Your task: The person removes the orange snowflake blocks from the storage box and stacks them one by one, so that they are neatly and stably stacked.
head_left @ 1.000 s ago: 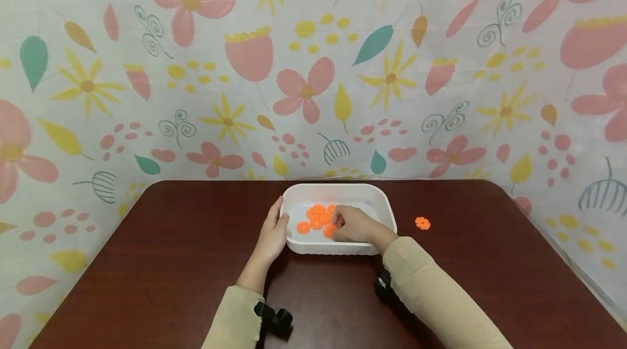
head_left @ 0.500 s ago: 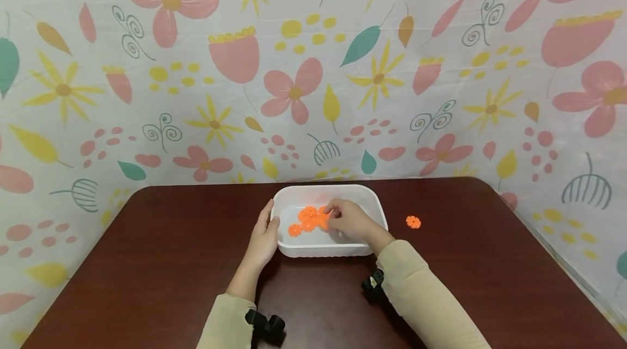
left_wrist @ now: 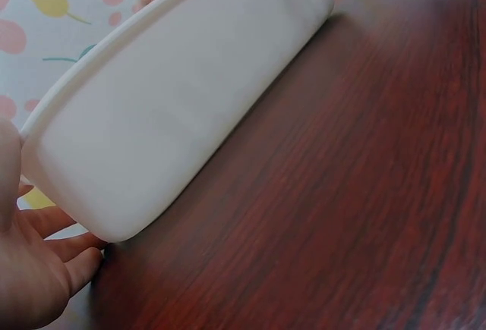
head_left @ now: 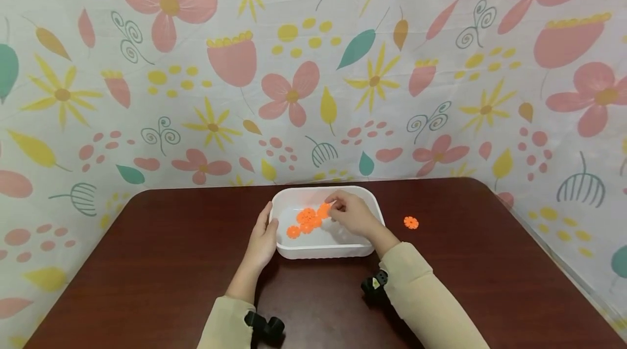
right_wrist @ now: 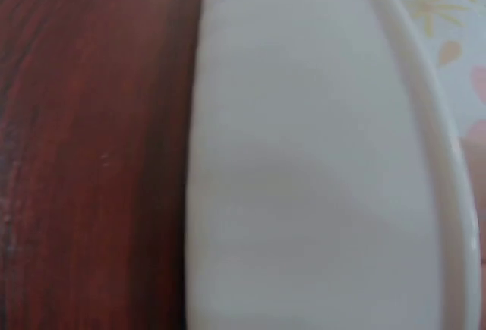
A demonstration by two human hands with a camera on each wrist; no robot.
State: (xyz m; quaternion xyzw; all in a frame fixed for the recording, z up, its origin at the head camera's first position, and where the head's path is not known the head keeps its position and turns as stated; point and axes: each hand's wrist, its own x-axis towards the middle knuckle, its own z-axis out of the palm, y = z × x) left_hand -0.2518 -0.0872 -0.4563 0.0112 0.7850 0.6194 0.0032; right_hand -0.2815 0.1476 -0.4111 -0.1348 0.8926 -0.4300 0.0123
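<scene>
A white plastic tray (head_left: 323,251) lies on the table, with several orange flower-shaped discs (head_left: 307,217) grouped in its left half. My left hand (head_left: 262,237) holds the tray's left end. In the left wrist view its fingers (left_wrist: 57,231) bend around the end wall, near the tray's lower corner. My right hand (head_left: 354,214) reaches over the near wall into the tray, thumb and fingers curled together at an orange disc (head_left: 323,210) on the group's right side. The right wrist view shows mostly the tray's outer wall (right_wrist: 311,148), blurred; the fingertips are outside it.
One more orange disc (head_left: 411,222) lies on the dark red-brown table (head_left: 171,262), right of the tray. Behind the table's far edge hangs a flower-patterned cloth (head_left: 294,66). A black wrist camera (head_left: 264,327) sits at each sleeve cuff.
The head view has shifted slightly. My right hand has moved toward the tray's far side, and the orange disc at its fingertips has gone back with it. My left hand stays on the tray.
</scene>
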